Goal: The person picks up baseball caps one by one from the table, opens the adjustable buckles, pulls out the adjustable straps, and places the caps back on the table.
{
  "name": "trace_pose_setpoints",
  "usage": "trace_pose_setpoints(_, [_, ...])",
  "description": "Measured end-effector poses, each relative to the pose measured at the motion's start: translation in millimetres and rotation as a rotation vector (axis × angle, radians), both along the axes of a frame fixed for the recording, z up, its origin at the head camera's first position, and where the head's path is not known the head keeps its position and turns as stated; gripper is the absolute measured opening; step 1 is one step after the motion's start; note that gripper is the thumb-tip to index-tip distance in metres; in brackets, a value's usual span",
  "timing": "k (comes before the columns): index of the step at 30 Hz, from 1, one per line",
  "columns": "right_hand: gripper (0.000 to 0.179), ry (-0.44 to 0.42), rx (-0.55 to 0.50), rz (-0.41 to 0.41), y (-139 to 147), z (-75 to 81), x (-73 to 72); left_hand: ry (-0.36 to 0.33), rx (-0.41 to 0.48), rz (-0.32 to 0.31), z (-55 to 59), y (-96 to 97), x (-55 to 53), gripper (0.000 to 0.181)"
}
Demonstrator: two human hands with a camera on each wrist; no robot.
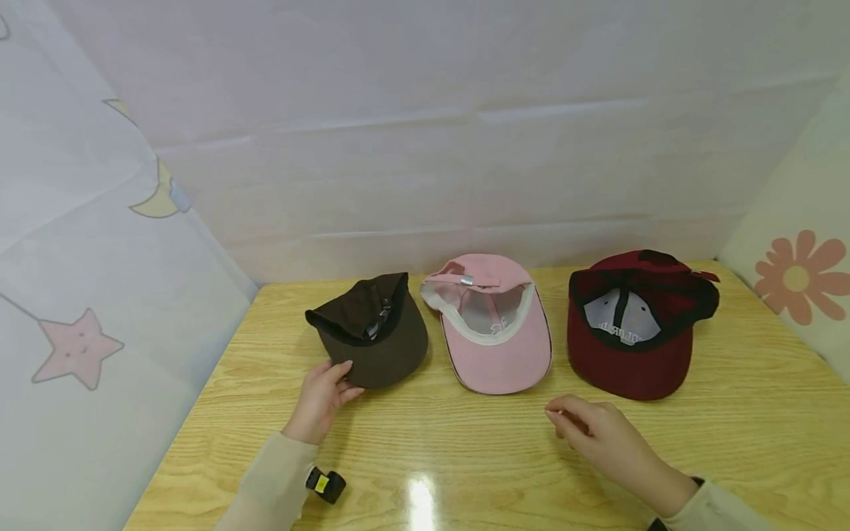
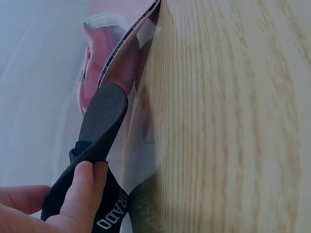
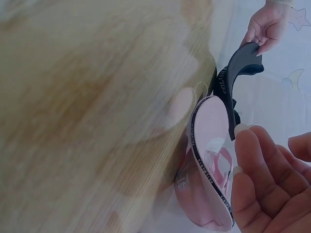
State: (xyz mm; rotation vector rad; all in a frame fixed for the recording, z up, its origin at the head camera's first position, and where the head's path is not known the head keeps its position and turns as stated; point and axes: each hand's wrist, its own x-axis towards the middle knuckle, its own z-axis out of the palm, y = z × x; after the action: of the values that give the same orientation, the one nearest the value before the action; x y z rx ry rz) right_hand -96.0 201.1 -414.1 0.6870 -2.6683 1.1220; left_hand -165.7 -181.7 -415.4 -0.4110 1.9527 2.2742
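Observation:
My left hand (image 1: 323, 396) pinches the brim edge of a black cap (image 1: 392, 359), thumb on top and fingers beneath. The left wrist view shows the cap (image 2: 104, 121) with white lettering on its front, close over the wood. To its right lies a pink cap (image 1: 498, 365), upside down, its strap and white lining facing up. Farther right a dark red cap (image 1: 634, 369) also lies with its inside up, showing a pale panel. My right hand (image 1: 600, 435) hovers in front of the pink and red caps with loosely bent fingers, holding nothing.
The caps are in a row along the back of a wooden table (image 1: 465, 457). A pale sheet (image 1: 465, 147) hangs right behind them, with printed side sheets at left and right. A small black device (image 1: 325, 484) is strapped on the left wrist.

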Motion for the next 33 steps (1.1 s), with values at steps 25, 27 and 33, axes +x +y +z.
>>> trace_pose_setpoints(25, [0.009,-0.021,0.014,0.001,0,-1.6,0.2,0.049,-0.024,0.004,-2.3,7.5,-10.1,0.041])
trace_pose_setpoints(27, [0.009,-0.025,0.016,0.002,0,-1.2,0.3,0.053,-0.025,0.000,-1.9,8.5,-12.1,0.042])
trace_pose_setpoints(33, [0.008,-0.036,0.021,-0.008,0,-1.1,1.0,0.047,-0.022,0.003,-1.9,10.0,-20.2,0.044])
